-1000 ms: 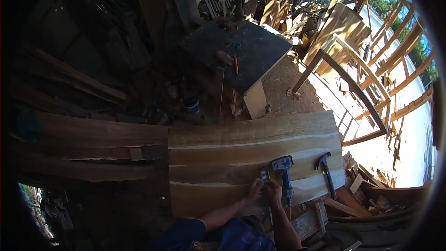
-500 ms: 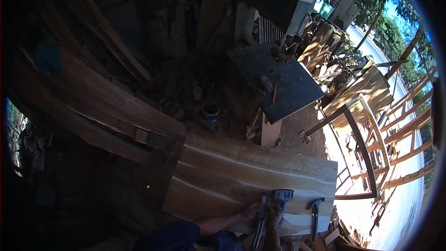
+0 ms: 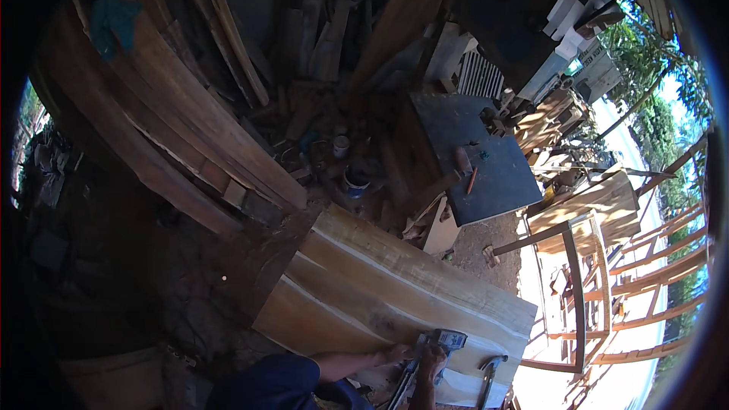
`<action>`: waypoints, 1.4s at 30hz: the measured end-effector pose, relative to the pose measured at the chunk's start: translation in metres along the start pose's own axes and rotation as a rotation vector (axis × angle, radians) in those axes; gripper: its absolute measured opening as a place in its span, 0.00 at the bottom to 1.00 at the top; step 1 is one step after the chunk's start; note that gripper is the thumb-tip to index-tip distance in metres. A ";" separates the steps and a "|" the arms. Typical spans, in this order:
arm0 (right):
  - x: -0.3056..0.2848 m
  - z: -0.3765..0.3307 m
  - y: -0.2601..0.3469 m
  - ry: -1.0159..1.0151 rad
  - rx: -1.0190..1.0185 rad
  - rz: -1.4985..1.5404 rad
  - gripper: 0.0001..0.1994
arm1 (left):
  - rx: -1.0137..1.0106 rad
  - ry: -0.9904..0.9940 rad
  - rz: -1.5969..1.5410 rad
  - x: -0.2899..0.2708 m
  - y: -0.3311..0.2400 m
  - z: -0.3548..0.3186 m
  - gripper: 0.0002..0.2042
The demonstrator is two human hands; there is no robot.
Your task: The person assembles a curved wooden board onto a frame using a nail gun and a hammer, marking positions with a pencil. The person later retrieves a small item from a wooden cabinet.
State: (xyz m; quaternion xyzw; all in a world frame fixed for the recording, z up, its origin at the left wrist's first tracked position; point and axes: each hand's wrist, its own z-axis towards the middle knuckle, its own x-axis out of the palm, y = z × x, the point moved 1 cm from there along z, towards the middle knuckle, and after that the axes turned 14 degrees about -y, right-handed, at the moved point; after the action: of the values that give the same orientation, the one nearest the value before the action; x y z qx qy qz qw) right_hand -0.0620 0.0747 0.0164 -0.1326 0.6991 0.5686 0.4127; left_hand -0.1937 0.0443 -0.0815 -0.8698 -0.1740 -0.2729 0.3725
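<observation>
At the lower centre of the frame, the left hand (image 3: 395, 352) lies flat on the pale wooden slab (image 3: 395, 288), while the right hand (image 3: 430, 358) is closed around the power tool (image 3: 434, 343) resting on it. The tool works close to the left fingers, so a kick could reach them, and the hammer (image 3: 487, 373) lying near the slab's edge could be knocked off.

Wood slab (image 3: 395, 288) with power tool (image 3: 437, 343): materials and finish

Slab: bare pale wood, matt, sawn-smooth face with darker grain streaks. Power tool: blue-grey plastic casing, dull sheen, with a metal part below. Hammer (image 3: 490, 372): dark metal head. Stacked planks (image 3: 175, 121): rough, weathered brown timber. Table top (image 3: 474, 159): dark, flat, matt sheet. Chair frames (image 3: 600, 273): raw unfinished wood. Rag (image 3: 114, 15): teal cloth. Sleeve (image 3: 266, 383): blue fabric.
</observation>
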 end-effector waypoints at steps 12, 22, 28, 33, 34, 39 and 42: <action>-0.003 0.006 -0.012 0.027 -0.075 0.092 0.11 | 0.029 0.019 0.199 0.000 -0.004 0.004 0.12; -0.003 -0.010 0.008 -0.109 -0.070 -0.064 0.14 | -0.127 0.085 0.116 0.001 -0.008 -0.009 0.15; -0.002 -0.019 0.015 -0.133 -0.213 -0.037 0.06 | -0.163 0.093 0.164 -0.011 -0.007 -0.009 0.12; -0.009 -0.009 -0.003 -0.026 -0.120 0.035 0.09 | -0.204 0.095 0.085 -0.002 -0.014 -0.014 0.11; -0.014 -0.007 0.007 0.019 0.010 0.071 0.12 | -0.213 0.090 0.074 -0.005 -0.015 -0.014 0.10; -0.009 0.001 0.004 0.023 -0.111 0.048 0.14 | -0.209 0.115 0.109 -0.011 -0.009 -0.007 0.13; -0.007 0.000 0.010 0.023 0.059 0.048 0.15 | -0.206 0.137 0.115 -0.010 -0.009 -0.007 0.15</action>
State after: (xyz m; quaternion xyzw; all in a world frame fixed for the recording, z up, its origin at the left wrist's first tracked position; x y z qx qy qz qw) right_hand -0.0640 0.0762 0.0285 -0.1099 0.7234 0.5559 0.3945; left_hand -0.2084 0.0438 -0.0783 -0.8913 -0.0689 -0.3261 0.3074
